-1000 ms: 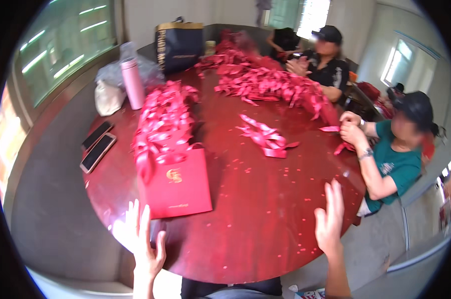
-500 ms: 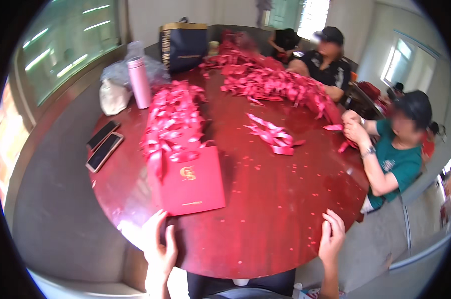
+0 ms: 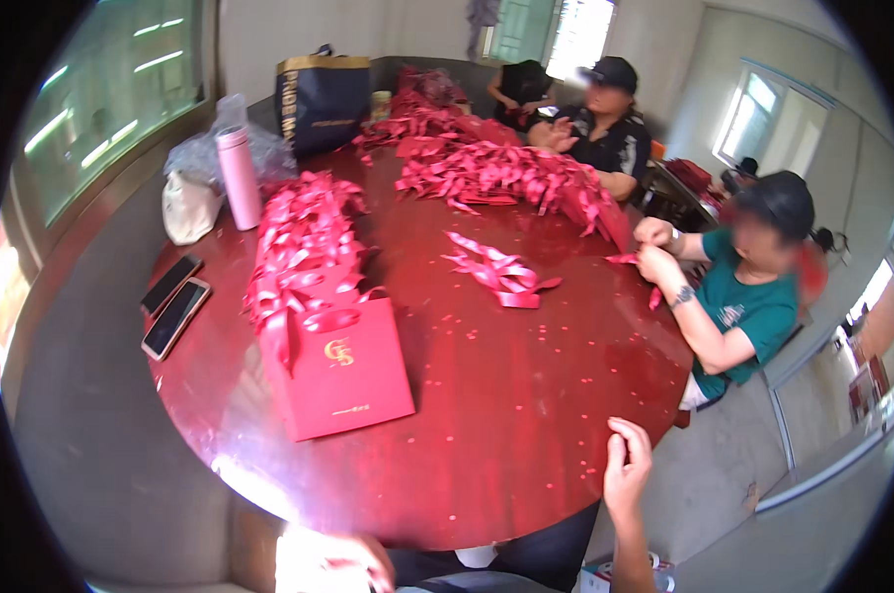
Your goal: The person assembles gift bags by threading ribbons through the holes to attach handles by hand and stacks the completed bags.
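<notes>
My right hand is at the near right edge of the round red table, with loosely bent fingers and nothing in it. At the near left, below the table edge, is my left hand; glare and blur wash out its fingers. Closest to it on the table lies a red paper gift bag with gold printing, at the front of a long row of bags with pink-red ribbon bows. A few loose pink-red ribbons lie mid-table.
Two phones, a pink bottle, a cream pouch and a navy tote bag stand or lie at the left. A pile of ribboned bags covers the far side. A co-worker in green handles ribbon at the right; others sit behind.
My left hand has moved back from beside the front gift bag to below the table edge. My right hand stays near the right edge. The view has shifted slightly right.
</notes>
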Demonstrator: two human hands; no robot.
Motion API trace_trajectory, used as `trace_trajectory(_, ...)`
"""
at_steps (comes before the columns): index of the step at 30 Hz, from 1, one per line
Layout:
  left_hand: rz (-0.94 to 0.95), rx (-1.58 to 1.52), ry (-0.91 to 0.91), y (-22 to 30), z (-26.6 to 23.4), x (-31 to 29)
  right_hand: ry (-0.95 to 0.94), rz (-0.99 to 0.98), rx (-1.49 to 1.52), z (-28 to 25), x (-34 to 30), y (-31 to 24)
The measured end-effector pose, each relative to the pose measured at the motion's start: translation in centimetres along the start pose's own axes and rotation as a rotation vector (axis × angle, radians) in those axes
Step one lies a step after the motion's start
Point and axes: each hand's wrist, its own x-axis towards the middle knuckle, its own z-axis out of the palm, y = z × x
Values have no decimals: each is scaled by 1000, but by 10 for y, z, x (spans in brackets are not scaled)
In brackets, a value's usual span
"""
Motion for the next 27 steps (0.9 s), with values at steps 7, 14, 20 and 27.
trace_trajectory(7, -675, -85, -275, -114, 50, -4, -385, 55, 534, -55, -72, -26)
trace_trajectory(14, -727, 376, -305, -152, 80, 28, -1021, 38, 959, -11, -167, 24)
trace_trajectory(20, -701, 571, -213, -129, 98, 45, -1239, 514, 917, 5, -193, 52)
trace_trajectory(27, -682, 658, -163, -131, 108, 54, -1266, 1217, 1259, 33, -201, 41)
